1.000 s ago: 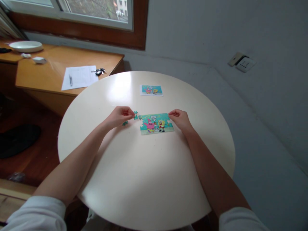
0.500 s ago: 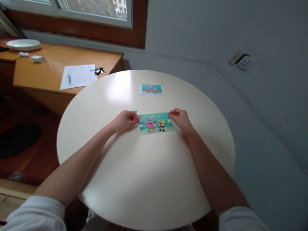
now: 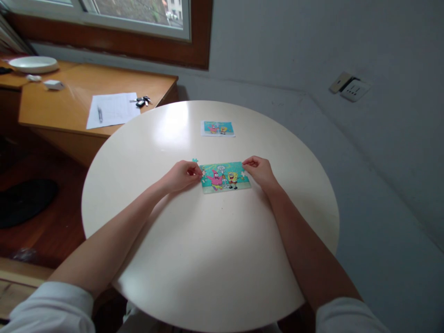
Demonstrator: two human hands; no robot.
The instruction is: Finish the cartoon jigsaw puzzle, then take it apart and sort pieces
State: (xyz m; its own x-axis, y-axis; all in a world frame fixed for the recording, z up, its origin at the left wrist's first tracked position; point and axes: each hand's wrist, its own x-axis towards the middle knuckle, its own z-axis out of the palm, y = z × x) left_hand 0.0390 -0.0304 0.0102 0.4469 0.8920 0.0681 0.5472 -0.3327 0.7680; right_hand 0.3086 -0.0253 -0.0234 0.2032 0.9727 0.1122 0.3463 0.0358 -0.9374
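Note:
A small cartoon jigsaw puzzle [image 3: 225, 176] lies flat near the middle of a round cream table [image 3: 208, 259]. My left hand [image 3: 182, 175] rests at the puzzle's left edge, fingers curled and pinched against it; what they grip is hidden. One loose teal piece [image 3: 195, 160] lies just beyond that hand. My right hand [image 3: 259, 170] sits at the puzzle's right edge with fingers bent, fingertips pressing on the upper right corner.
A small reference picture [image 3: 218, 128] of the same cartoon lies farther back on the table. To the left stands a wooden desk [image 3: 62, 108] with a paper sheet and pen [image 3: 111, 109], keys [image 3: 141, 100] and a white plate [image 3: 33, 64]. A grey wall rises on the right.
My left hand moved right, bringing a teal piece up against the puzzle's left edge. The loose piece by my wrist is now out of sight. The right hand stayed in place.

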